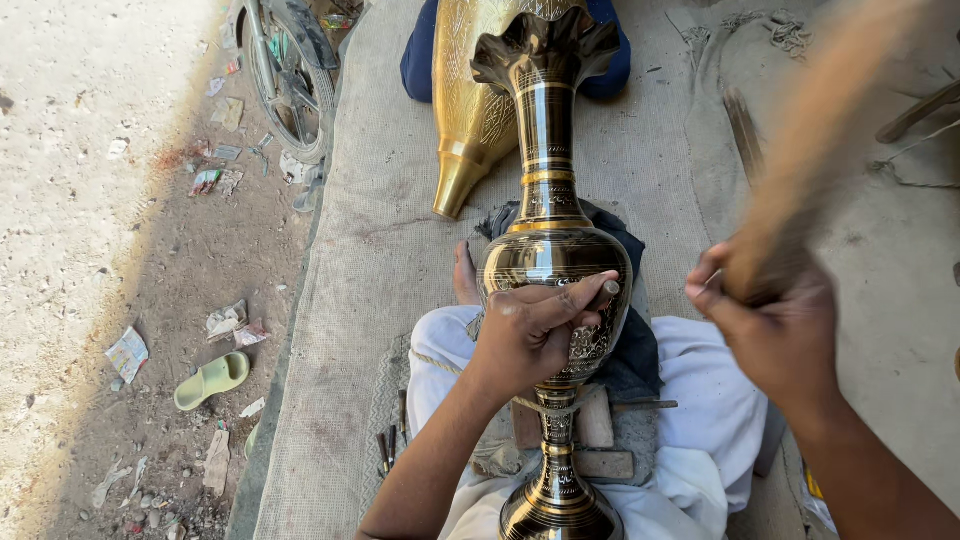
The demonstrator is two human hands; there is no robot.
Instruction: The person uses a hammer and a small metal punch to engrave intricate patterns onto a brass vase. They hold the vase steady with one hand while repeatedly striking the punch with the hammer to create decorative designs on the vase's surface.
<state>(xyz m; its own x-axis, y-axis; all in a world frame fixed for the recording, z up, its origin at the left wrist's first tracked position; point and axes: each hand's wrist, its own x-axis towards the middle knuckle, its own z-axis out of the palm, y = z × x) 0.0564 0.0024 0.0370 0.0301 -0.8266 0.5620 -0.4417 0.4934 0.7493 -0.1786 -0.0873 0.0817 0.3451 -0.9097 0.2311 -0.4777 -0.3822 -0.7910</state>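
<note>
The left hand (530,335) is closed around a small metal punch (606,291), its tip set against the belly of a tall brass vase (550,250), so the tool stays put on the engraved band. The right hand (775,320), off to the side and a little higher, is clenched on a wooden mallet (810,150) that shows only as a blur, raised above the punch. The vase lies lengthwise across the person's lap, foot toward the body and flared mouth away, resting on a dark cloth (635,350) that seems to cushion it and keep it from rolling. Beyond the mouth lies a second, plain golden vase (470,110) against another person's knees. All this sits on a coarse mat (380,250); left of it, on bare ground, lie a green sandal (212,379) and scraps of litter.
</note>
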